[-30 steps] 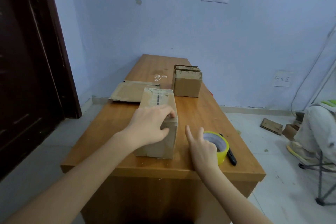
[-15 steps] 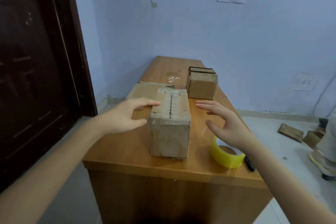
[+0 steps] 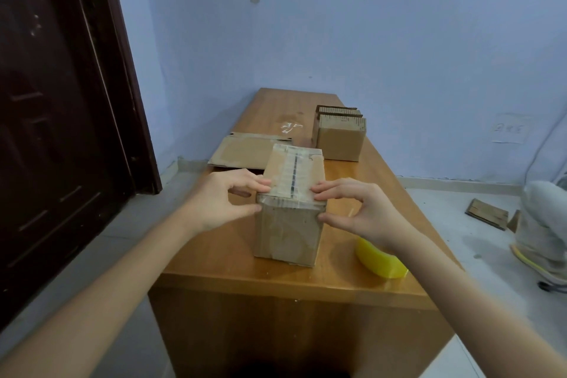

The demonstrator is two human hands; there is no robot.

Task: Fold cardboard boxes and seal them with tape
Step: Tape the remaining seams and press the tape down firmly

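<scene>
A taped cardboard box stands near the front edge of the wooden tabletop, its top seam covered by a strip of clear tape. The left hand pinches the box's near left top corner, fingertips on the top and thumb against the near face. The right hand mirrors it at the near right corner, fingers curled over the top edge and thumb on the front face. Both grips are narrow and sit high on the box.

A yellow tape roll lies just beside the box under the right wrist, partly hidden. Farther back sit a flattened cardboard sheet and a small open box.

The tape end down the near face looks wrinkled, though the view is too soft to be sure. If it has not bonded, lifting by these corners could peel it loose. Such a light corner pinch could also let the box tip or slip, and a sweep of the right forearm could knock the roll off the nearby front edge.
</scene>
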